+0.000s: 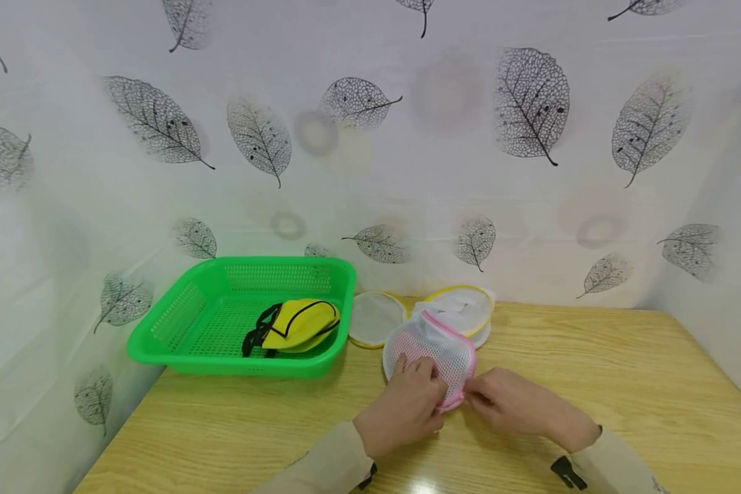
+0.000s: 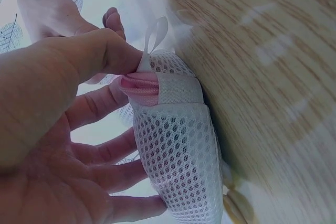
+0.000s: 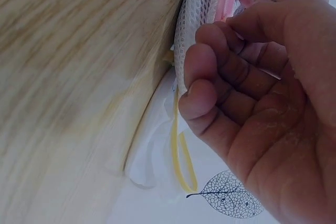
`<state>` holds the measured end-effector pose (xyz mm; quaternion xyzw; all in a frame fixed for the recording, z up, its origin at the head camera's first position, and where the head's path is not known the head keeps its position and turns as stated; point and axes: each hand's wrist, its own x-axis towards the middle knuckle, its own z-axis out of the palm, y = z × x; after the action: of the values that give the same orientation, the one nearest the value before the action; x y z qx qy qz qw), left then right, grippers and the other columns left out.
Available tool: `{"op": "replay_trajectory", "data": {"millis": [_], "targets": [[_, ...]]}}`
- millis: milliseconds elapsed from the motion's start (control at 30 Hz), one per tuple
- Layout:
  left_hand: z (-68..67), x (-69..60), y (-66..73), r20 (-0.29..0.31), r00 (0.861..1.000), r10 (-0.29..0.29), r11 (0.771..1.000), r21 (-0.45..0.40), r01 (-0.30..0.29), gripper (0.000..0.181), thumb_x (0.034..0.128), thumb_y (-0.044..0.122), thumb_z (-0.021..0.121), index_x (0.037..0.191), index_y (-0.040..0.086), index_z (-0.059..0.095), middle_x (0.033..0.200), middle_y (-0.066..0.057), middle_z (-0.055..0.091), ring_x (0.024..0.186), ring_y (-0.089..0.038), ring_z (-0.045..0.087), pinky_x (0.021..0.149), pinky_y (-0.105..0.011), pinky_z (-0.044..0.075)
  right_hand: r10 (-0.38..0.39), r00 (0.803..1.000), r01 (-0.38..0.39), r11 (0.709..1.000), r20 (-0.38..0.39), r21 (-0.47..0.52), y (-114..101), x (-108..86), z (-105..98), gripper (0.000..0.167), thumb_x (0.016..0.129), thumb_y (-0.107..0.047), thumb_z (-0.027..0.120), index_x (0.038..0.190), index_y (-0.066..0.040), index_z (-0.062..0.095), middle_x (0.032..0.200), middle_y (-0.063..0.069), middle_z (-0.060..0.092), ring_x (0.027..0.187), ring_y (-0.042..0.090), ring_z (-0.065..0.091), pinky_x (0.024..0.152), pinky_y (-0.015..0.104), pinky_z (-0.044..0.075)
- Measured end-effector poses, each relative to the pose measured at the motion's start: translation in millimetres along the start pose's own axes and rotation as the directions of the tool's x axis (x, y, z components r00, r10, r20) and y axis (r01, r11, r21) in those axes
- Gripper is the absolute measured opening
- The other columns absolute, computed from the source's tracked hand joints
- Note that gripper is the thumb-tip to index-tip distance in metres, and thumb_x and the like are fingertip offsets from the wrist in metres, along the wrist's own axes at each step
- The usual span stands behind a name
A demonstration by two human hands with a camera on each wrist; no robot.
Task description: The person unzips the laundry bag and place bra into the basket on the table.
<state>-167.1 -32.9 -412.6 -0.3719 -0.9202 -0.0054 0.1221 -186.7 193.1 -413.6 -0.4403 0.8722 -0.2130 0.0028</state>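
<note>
A white mesh laundry bag (image 1: 429, 343) with a pink zipper edge (image 1: 471, 360) lies at the front of a small group of bags. My left hand (image 1: 407, 405) holds its near side. In the left wrist view, thumb and index finger pinch the end beside a white fabric loop (image 2: 157, 32) and white tab (image 2: 179, 88), while the other fingers support the mesh (image 2: 176, 150). At the bag's right corner, my right hand (image 1: 509, 401) pinches the pink edge between thumb and index finger. Its other fingers are curled, and the exact spot pinched is partly hidden.
Behind the bag lie two round white mesh pieces with yellow rims, one on the left (image 1: 375, 319) and one at the back (image 1: 463, 309). A green basket (image 1: 185, 363) to the left holds a yellow item with black trim and straps (image 1: 302, 326). A leaf-printed curtain (image 1: 407, 178) hangs behind the wooden table (image 1: 593, 357).
</note>
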Motion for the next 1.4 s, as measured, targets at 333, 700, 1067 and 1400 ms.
{"op": "replay_trajectory", "data": {"millis": [333, 700, 1067, 1400], "targets": [[0.3, 0.0, 0.4, 0.030, 0.999, -0.014, 0.999, -0.029, 0.015, 0.022, 0.0838, 0.031, 0.079, 0.076, 0.024, 0.059, 0.105, 0.002, 0.059, 0.099, -0.013, 0.056, 0.096, -0.041, 0.044, 0.023, 0.999, -0.023, 1.000, -0.031, 0.003, 6, -4.5, -4, 0.023, 0.094, -0.002, 0.062, 0.078, -0.019, 0.061, 0.068, -0.019, 0.048, 0.061, -0.011, 0.037, 0.052, 0.013, 0.039], [1.2, -0.5, -4.0, 0.016, 1.000, 0.005, 0.997, -0.082, -0.004, 0.026, 0.0790, 0.025, 0.078, 0.072, 0.023, 0.053, 0.104, 0.004, 0.058, 0.102, -0.013, 0.057, 0.104, -0.051, 0.047, -0.037, 0.996, 0.037, 0.999, -0.075, -0.001, 8, -7.8, -3, 0.025, 0.093, -0.001, 0.064, 0.076, -0.020, 0.059, 0.067, -0.021, 0.046, 0.061, -0.014, 0.035, 0.051, 0.009, 0.037], [1.7, -2.0, -5.1, -0.112, 0.991, 0.068, 0.995, 0.085, -0.059, 0.039, 0.0909, 0.060, 0.068, 0.089, 0.022, 0.062, 0.091, 0.006, 0.058, 0.089, -0.011, 0.056, 0.082, -0.029, 0.048, -0.003, 0.999, 0.000, 0.998, 0.047, 0.060, -4, -5.3, 4, 0.024, 0.097, -0.006, 0.060, 0.076, -0.019, 0.056, 0.067, -0.020, 0.040, 0.060, -0.011, 0.033, 0.052, 0.012, 0.036], [5.6, -0.5, 1.4, -0.126, 0.989, 0.071, 0.988, 0.148, -0.052, 0.032, 0.0809, 0.049, 0.080, 0.092, 0.026, 0.060, 0.093, 0.004, 0.060, 0.095, -0.013, 0.057, 0.089, -0.034, 0.049, -0.049, 0.998, 0.046, 0.995, 0.040, 0.086, -9, -4.7, 15, 0.021, 0.097, -0.005, 0.060, 0.081, -0.018, 0.061, 0.073, -0.020, 0.043, 0.065, -0.011, 0.037, 0.056, 0.011, 0.038]]}}
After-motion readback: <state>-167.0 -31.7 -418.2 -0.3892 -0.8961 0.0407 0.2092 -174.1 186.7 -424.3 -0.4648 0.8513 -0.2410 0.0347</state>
